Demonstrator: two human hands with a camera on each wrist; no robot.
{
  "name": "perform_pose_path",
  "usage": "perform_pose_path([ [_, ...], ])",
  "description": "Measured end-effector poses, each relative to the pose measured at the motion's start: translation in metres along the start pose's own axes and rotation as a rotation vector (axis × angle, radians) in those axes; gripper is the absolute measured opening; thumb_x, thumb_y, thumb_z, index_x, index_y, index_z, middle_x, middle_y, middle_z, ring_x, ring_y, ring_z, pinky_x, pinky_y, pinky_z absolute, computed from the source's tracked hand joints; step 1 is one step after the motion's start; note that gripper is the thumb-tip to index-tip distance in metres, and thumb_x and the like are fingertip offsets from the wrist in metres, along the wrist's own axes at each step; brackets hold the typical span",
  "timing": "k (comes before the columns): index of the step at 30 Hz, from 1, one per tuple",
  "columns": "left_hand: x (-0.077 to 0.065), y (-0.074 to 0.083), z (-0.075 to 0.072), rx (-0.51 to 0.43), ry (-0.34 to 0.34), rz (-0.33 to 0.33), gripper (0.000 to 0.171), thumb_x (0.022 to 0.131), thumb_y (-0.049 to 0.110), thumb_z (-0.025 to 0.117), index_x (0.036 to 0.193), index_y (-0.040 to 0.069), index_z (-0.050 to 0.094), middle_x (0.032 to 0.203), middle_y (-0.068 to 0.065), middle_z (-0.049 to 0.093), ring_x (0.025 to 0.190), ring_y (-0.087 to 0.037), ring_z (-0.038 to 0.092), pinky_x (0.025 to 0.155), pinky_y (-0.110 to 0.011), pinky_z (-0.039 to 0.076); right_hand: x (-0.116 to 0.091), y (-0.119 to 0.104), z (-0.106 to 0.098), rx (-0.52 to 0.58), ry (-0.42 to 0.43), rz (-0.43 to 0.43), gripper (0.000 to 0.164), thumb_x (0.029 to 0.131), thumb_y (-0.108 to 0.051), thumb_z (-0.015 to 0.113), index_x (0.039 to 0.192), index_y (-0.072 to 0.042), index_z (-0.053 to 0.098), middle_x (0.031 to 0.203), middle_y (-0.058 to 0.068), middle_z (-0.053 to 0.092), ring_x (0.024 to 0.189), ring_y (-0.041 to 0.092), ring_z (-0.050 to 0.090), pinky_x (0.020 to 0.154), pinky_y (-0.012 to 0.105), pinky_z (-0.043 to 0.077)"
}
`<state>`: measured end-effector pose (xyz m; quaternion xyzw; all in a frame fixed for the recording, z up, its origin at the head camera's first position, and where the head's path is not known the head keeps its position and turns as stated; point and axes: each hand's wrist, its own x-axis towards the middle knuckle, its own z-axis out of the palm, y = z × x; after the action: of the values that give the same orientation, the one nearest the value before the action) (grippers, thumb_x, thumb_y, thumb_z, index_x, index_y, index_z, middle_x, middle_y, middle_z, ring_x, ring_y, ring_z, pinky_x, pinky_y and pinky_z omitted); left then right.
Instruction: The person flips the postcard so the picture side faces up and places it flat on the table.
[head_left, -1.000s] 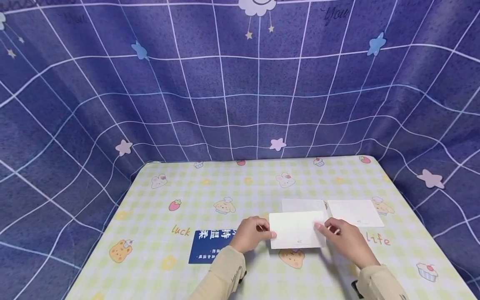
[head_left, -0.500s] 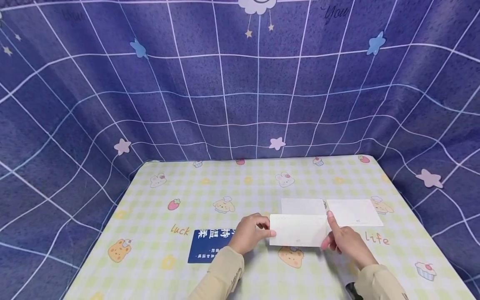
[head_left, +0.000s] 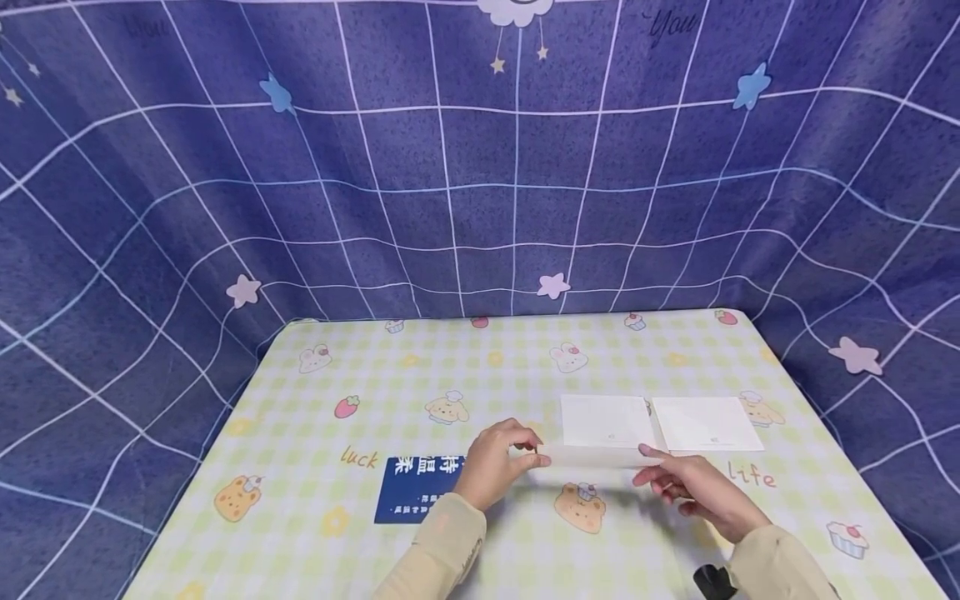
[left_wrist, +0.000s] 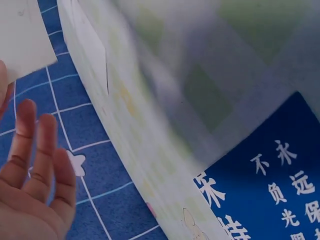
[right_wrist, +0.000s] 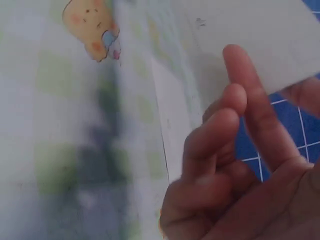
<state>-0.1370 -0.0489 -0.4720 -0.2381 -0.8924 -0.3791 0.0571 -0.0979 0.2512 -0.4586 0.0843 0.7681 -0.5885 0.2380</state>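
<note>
A white card (head_left: 592,456) is held up over the front half of the table, tilted so that the head view sees it nearly edge-on. My left hand (head_left: 495,462) pinches its left end between thumb and fingers. At the other end, the thumb and index finger of my right hand (head_left: 697,487) grip it, the remaining fingers loosely bent. A small printed mark shows on the card's face (right_wrist: 265,35) in the right wrist view. Just behind lie two more white cards (head_left: 603,421), side by side. A blue card (head_left: 416,487) with white characters lies partly behind my left hand.
The table wears a green-and-white checked cloth (head_left: 300,450) with cartoon prints. A dark blue curtain (head_left: 480,208) with a grid and stars hangs behind it and at both sides. A black wrist strap piece (head_left: 714,581) shows by the right sleeve.
The held card has tilted from facing the head camera to nearly edge-on, uncovering the white card behind it. My right hand has shifted its grip at the right end; my left hand stays put.
</note>
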Motion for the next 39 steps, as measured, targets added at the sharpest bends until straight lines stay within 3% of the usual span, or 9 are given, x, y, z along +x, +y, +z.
perform_pose_path([
  [4, -0.002, 0.002, 0.001, -0.002, 0.008, -0.063, 0.016, 0.081, 0.015, 0.086, 0.087, 0.023, 0.074, 0.089, 0.007, 0.067, 0.087, -0.01, 0.062, 0.08, -0.029, 0.051, 0.0, 0.003, -0.001, 0.025, -0.011, -0.049, 0.045, 0.103, -0.042, 0.057, 0.109, 0.0, 0.073, 0.072, -0.003, 0.054, 0.071, 0.012, 0.05, 0.06, 0.025, 0.041],
  [9, -0.005, 0.005, 0.005, 0.0, 0.04, -0.156, 0.018, 0.082, 0.014, 0.085, 0.088, 0.02, 0.07, 0.086, 0.005, 0.065, 0.085, -0.015, 0.063, 0.077, -0.03, 0.051, 0.0, 0.003, 0.001, 0.025, 0.038, -0.078, 0.034, 0.101, -0.036, 0.06, 0.093, -0.006, 0.073, 0.075, -0.001, 0.052, 0.078, 0.018, 0.049, 0.063, 0.029, 0.039],
  [13, -0.008, 0.006, 0.005, -0.121, -0.016, -0.198, 0.011, 0.088, 0.007, 0.076, 0.093, 0.015, 0.073, 0.091, 0.0, 0.068, 0.088, -0.02, 0.064, 0.08, -0.033, 0.051, 0.0, 0.003, 0.001, 0.0, 0.06, -0.096, 0.032, 0.101, -0.036, 0.061, 0.083, -0.01, 0.068, 0.076, -0.001, 0.053, 0.078, 0.018, 0.049, 0.065, 0.029, 0.039],
  [16, -0.01, 0.008, 0.004, -0.228, -0.043, -0.216, 0.016, 0.089, 0.0, 0.067, 0.097, 0.011, 0.075, 0.094, -0.002, 0.07, 0.09, -0.02, 0.063, 0.081, -0.034, 0.05, -0.002, 0.004, 0.001, -0.034, 0.086, -0.099, 0.033, 0.1, -0.036, 0.062, 0.079, -0.011, 0.064, 0.073, -0.001, 0.053, 0.076, 0.019, 0.049, 0.065, 0.03, 0.04],
  [19, -0.01, 0.011, 0.003, -0.271, -0.034, -0.248, 0.009, 0.093, 0.011, 0.066, 0.093, 0.012, 0.075, 0.091, 0.003, 0.068, 0.089, -0.017, 0.061, 0.08, -0.034, 0.048, -0.002, 0.004, 0.002, -0.057, 0.114, -0.099, 0.032, 0.099, -0.035, 0.064, 0.081, -0.009, 0.068, 0.073, 0.0, 0.055, 0.075, 0.019, 0.051, 0.066, 0.031, 0.041],
  [23, -0.008, 0.014, 0.003, -0.234, -0.018, -0.283, 0.02, 0.093, 0.033, 0.072, 0.085, 0.016, 0.072, 0.086, 0.009, 0.063, 0.087, -0.013, 0.059, 0.079, -0.033, 0.048, -0.002, 0.003, 0.007, -0.132, 0.175, -0.122, 0.031, 0.099, -0.035, 0.065, 0.092, -0.006, 0.076, 0.088, -0.002, 0.068, 0.088, 0.013, 0.058, 0.077, 0.032, 0.049],
  [26, -0.008, 0.015, 0.002, -0.163, -0.007, -0.291, 0.022, 0.091, 0.035, 0.076, 0.079, 0.018, 0.07, 0.084, 0.01, 0.06, 0.087, -0.015, 0.06, 0.079, -0.034, 0.049, -0.003, 0.001, 0.012, -0.232, 0.225, -0.149, 0.032, 0.098, -0.037, 0.066, 0.094, -0.008, 0.078, 0.099, -0.001, 0.072, 0.093, 0.014, 0.057, 0.08, 0.033, 0.047],
  [32, -0.009, 0.012, -0.003, -0.058, 0.008, -0.295, 0.021, 0.088, 0.033, 0.08, 0.075, 0.021, 0.069, 0.085, 0.009, 0.061, 0.089, -0.021, 0.061, 0.077, -0.034, 0.048, -0.003, -0.006, 0.018, -0.416, 0.292, -0.222, 0.028, 0.095, -0.04, 0.07, 0.084, -0.015, 0.077, 0.089, -0.001, 0.067, 0.077, 0.017, 0.051, 0.066, 0.031, 0.04],
  [39, -0.008, 0.008, -0.009, 0.0, 0.015, -0.298, 0.024, 0.085, 0.033, 0.083, 0.07, 0.022, 0.069, 0.083, 0.006, 0.061, 0.085, -0.021, 0.061, 0.075, -0.034, 0.048, -0.002, -0.011, 0.025, -0.502, 0.315, -0.254, 0.027, 0.092, -0.041, 0.074, 0.077, -0.019, 0.074, 0.086, -0.002, 0.065, 0.074, 0.016, 0.051, 0.065, 0.031, 0.042],
])
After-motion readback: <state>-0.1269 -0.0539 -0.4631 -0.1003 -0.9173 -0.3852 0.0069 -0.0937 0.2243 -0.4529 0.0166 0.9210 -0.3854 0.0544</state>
